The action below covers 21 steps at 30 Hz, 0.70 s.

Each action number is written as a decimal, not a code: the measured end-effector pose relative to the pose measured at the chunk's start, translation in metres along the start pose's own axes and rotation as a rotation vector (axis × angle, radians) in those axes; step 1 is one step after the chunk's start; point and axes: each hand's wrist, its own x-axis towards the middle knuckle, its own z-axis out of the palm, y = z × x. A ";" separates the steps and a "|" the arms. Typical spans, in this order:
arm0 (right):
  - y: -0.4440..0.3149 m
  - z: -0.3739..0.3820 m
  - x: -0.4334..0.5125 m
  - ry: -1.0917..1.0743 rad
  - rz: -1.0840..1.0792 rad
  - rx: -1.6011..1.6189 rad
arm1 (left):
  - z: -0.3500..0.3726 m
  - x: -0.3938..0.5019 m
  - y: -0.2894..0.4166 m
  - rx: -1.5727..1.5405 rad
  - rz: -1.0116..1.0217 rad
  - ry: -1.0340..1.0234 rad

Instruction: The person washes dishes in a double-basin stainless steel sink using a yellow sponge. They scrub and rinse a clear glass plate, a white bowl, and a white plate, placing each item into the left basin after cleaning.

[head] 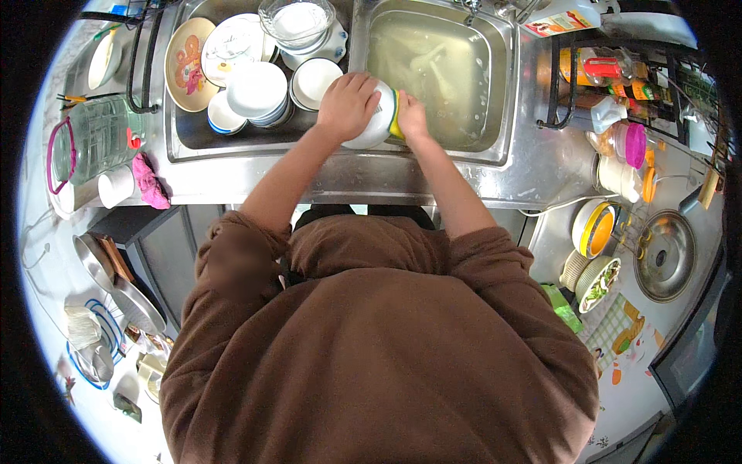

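Over the divider between the two sink basins, my left hand grips a white bowl that is tilted on its side. My right hand holds a yellow and green sponge against that bowl. Cloudy water fills the right basin, and pale shapes, perhaps spoons, lie under the surface. In the left basin, a stack of white bowls stands near my left hand, beside a smaller white bowl.
Also in the left basin are an oval plate with a printed figure and a clear glass bowl. A faucet overhangs the right basin. Left stands a large clear plastic jug by a pink cloth; right, a black rack with bottles.
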 end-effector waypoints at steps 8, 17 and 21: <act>-0.032 0.006 -0.064 0.248 -0.199 -0.015 | -0.009 0.004 -0.014 -0.011 0.175 -0.056; -0.039 0.010 0.000 0.088 -0.397 -0.102 | -0.001 -0.011 0.023 0.287 -0.247 0.103; -0.031 0.012 -0.005 0.119 -0.299 -0.037 | -0.001 -0.010 0.019 0.227 -0.276 0.119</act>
